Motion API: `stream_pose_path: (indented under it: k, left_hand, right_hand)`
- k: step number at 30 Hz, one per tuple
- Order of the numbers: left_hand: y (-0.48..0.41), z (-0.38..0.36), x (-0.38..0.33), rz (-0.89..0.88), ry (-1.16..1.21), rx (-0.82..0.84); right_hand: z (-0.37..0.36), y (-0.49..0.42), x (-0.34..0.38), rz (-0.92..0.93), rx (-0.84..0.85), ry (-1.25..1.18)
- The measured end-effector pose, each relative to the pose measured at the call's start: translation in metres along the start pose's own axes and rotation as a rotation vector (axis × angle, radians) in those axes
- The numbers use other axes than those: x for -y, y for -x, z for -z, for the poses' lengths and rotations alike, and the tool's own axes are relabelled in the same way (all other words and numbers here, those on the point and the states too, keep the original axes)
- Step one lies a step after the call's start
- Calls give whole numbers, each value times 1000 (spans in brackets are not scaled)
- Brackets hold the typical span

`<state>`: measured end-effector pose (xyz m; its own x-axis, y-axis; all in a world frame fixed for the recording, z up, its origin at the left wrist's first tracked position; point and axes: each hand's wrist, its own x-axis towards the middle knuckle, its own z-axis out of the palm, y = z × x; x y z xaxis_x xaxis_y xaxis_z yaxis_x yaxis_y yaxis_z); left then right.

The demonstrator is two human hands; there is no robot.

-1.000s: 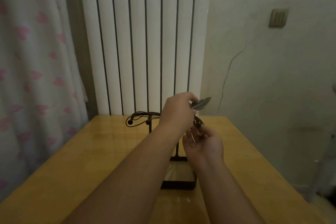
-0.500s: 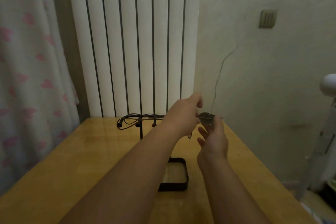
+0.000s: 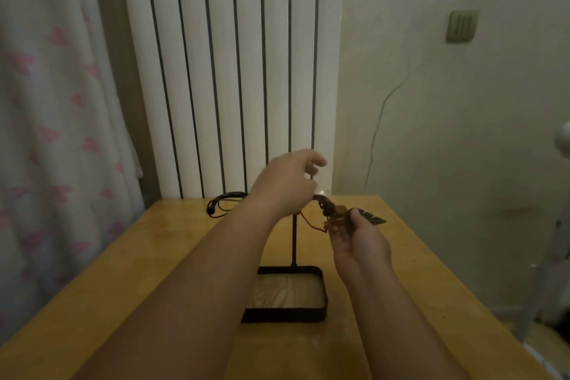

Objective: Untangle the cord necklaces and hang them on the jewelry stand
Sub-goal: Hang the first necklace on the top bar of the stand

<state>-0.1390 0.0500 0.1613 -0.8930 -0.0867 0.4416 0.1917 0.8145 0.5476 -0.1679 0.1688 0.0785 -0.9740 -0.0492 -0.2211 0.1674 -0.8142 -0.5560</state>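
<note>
A black jewelry stand [image 3: 294, 244] rises from a rectangular tray base [image 3: 324, 296] on the wooden table. Dark cord necklaces [image 3: 223, 199] loop over the left end of its top bar. My left hand [image 3: 287, 185] is raised over the bar with curled fingers, and a cord runs out from under it to the right. That cord carries brown beads [image 3: 331, 210] and a dark leaf-shaped pendant [image 3: 373, 219]. My right hand [image 3: 359, 241], palm up just right of the pole, pinches the pendant end under its thumb. The middle and right of the bar are hidden by my left hand.
The yellow wooden table [image 3: 154, 256] ends at a white ribbed radiator [image 3: 231, 71] behind. A pink-patterned curtain [image 3: 55, 133] hangs on the left, and a plain wall with a switch plate [image 3: 461, 25] stands on the right.
The leaf pendant has gone from my left fingers into my right hand and dropped lower and to the right. My left hand has lifted above the bar.
</note>
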Motion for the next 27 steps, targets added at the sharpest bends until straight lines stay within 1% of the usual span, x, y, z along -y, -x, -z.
stream_pose_path:
  k: [2,4,6,8,10,11,13,15,17,19,21,22,24,27]
  left_hand:
    - [2,14,14,90,-116,-115]
    - [5,27,31,218,-229,-173]
    - [11,37,46,296,-216,-274]
    - [23,39,53,264,-149,-470]
    - [38,32,52,127,-101,-641]
    - [46,26,50,58,-67,-676]
    - [56,11,50,-7,-24,-656]
    - [62,-2,53,-7,-43,-608]
    - [63,-8,57,-11,-139,-552]
    - [61,-8,56,17,-262,-402]
    - [57,-2,52,87,-368,-241]
    - [54,1,50,118,-411,-192]
    - [47,7,51,152,-466,-160]
    - [39,15,55,133,-564,-98]
  right_hand:
    - [1,1,-1,-23,-1,-56]
    - [0,2,-3,-49,3,-121]
    - [0,3,-4,-76,15,-150]
    - [-1,6,-6,-93,35,-138]
    - [0,5,-9,-85,42,-62]
    - [1,4,-11,-75,45,-3]
    - [4,2,-14,-51,55,138]
    - [8,3,-15,-8,53,280]
    - [10,4,-14,56,37,414]
    - [12,3,-14,115,34,517]
    - [12,2,-15,159,26,583]
    - [12,2,-15,174,26,605]
    - [12,1,-15,194,37,638]
    - [13,-2,-14,208,57,654]
